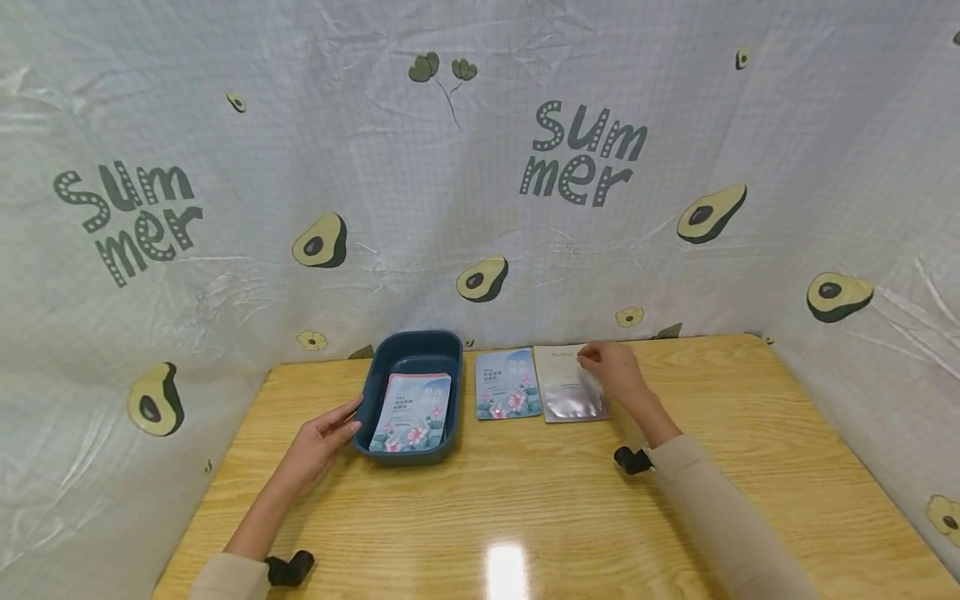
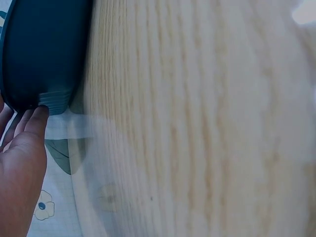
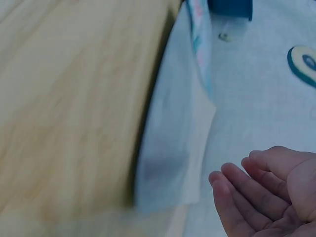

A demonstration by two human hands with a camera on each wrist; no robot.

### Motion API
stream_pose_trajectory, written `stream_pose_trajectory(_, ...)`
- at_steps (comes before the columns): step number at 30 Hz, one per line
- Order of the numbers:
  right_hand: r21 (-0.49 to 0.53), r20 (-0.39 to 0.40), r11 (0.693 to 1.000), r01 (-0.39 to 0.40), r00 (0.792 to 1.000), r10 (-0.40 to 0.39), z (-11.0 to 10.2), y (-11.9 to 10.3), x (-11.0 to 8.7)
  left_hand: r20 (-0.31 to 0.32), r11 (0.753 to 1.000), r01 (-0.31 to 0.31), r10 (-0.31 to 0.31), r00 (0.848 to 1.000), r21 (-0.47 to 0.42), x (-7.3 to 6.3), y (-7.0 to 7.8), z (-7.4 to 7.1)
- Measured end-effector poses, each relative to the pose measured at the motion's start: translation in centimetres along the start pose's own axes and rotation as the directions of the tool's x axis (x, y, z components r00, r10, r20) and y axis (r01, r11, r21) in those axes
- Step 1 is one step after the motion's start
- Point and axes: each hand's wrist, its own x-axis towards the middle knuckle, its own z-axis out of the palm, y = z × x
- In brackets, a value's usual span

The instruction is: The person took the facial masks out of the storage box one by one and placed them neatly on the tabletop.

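Note:
My left hand (image 1: 318, 442) touches the left side of a dark blue plastic bin (image 1: 457, 400). In the left wrist view its fingers (image 2: 37, 121) lie fairly straight against the bin's ribbed outer wall. Inside the bin lies a blue facial mask packet (image 1: 411, 412) with lotus flowers, a pink edge showing behind it. My right hand (image 1: 618, 371) is at the upper right edge of a silver-cream mask packet (image 1: 572, 387). The right wrist view shows loosely bent fingers (image 3: 256, 195) apart from this packet, nothing between them. Left of it lies another blue lotus-print packet (image 1: 507, 383).
The wooden table (image 1: 450, 533) runs back to a white sheet (image 1: 420, 192) printed with avocados and the word summer. Bin and packets lie along the table's back edge. A black mount (image 1: 633, 460) sits on the right wrist, and another (image 1: 291, 568) on the left.

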Motion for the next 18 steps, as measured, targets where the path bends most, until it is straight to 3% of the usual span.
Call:
stream_pose_trajectory(12,0.128,0.102,0.989,0.074,0.991,-0.088,1.7,-5.7,2.9,-0.002,1.000,-0.002,0.002,1.000,0.011,-0.1,0.3,0.1)
stream_pose_trajectory(18,0.234,0.215,0.967,0.101,0.965,-0.153,2.9,-8.0,4.6,-0.002,1.000,-0.006,0.006,1.000,0.022,0.0,0.2,0.0)
